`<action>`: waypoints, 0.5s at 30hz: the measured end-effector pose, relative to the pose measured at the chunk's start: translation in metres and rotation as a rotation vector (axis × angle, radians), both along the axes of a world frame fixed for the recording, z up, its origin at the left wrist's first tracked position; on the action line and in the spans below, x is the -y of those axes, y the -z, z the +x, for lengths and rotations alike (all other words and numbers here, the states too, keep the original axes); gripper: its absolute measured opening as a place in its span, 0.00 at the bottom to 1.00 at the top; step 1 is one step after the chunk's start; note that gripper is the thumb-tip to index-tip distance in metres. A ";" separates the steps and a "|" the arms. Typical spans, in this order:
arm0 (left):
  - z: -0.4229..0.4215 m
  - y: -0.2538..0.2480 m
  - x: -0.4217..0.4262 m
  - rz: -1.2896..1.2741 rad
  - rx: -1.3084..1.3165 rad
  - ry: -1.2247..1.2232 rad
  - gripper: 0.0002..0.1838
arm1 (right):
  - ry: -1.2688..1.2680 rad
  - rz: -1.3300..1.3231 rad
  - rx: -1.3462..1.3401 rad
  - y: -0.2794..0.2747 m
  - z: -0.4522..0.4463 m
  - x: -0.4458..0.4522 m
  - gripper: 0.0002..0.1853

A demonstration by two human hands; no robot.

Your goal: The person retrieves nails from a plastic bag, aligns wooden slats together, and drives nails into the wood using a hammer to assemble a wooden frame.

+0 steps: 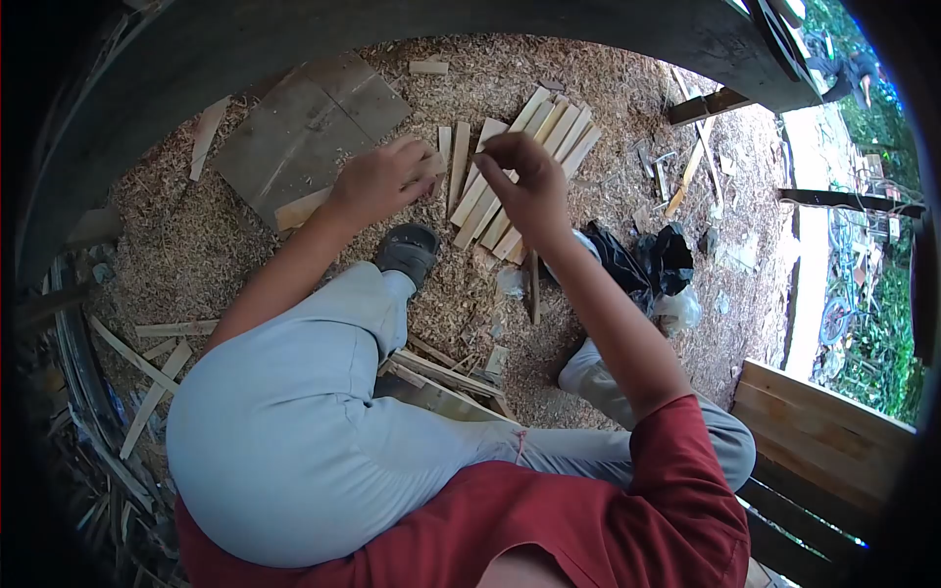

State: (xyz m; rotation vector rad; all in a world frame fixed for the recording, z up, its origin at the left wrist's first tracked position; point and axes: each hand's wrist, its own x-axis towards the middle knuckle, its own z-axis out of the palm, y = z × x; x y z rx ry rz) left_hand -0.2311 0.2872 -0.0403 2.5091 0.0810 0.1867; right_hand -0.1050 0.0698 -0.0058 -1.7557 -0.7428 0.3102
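My left hand point(390, 179) hangs over the ground with its fingers curled together; a small pale patch shows at its fingertips, and I cannot make out what it holds. To its right, my right hand point(529, 184) has thumb and forefinger curved together in a pinch; whatever lies between them is too small to name. The hands are apart. Below the right hand, pale wooden slats point(569, 127) lie side by side in a pile. Two narrow slats point(460, 162) lie on the ground between the hands.
Wood shavings cover the ground. Flat grey boards point(312, 127) lie at upper left. A black plastic bag point(671, 257) is right of my forearm. A dark beam point(421, 22) crosses the top. Wood strips point(157, 400) lie at lower left, a plank wall point(818, 421) at lower right.
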 end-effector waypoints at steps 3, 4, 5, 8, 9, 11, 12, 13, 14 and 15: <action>0.005 0.001 0.005 0.055 -0.020 -0.016 0.18 | 0.009 -0.013 -0.033 0.018 -0.009 -0.006 0.07; 0.007 -0.002 0.006 0.040 -0.007 -0.025 0.18 | 0.058 0.029 -0.015 0.025 -0.012 -0.011 0.06; 0.009 -0.004 0.007 0.025 0.005 -0.035 0.18 | 0.061 0.027 -0.015 0.032 -0.013 -0.012 0.06; 0.017 -0.005 0.009 0.087 0.076 -0.044 0.17 | 0.048 -0.008 0.019 0.039 -0.014 -0.015 0.06; 0.018 0.000 0.009 0.084 0.072 -0.042 0.17 | 0.042 -0.010 0.076 0.044 -0.012 -0.018 0.06; 0.021 0.011 0.009 -0.079 0.089 -0.100 0.15 | 0.035 -0.016 0.128 0.053 -0.010 -0.023 0.06; 0.023 0.012 0.009 -0.083 0.084 -0.099 0.15 | 0.064 -0.011 0.114 0.053 -0.011 -0.025 0.06; 0.024 0.013 0.009 -0.078 0.155 -0.096 0.14 | 0.092 -0.007 0.100 0.053 -0.011 -0.026 0.06; 0.024 0.013 0.009 -0.071 0.228 -0.096 0.13 | 0.089 -0.011 0.098 0.053 -0.010 -0.028 0.06; 0.024 0.013 0.009 -0.073 0.229 -0.100 0.13 | 0.082 -0.022 0.114 0.055 -0.008 -0.029 0.05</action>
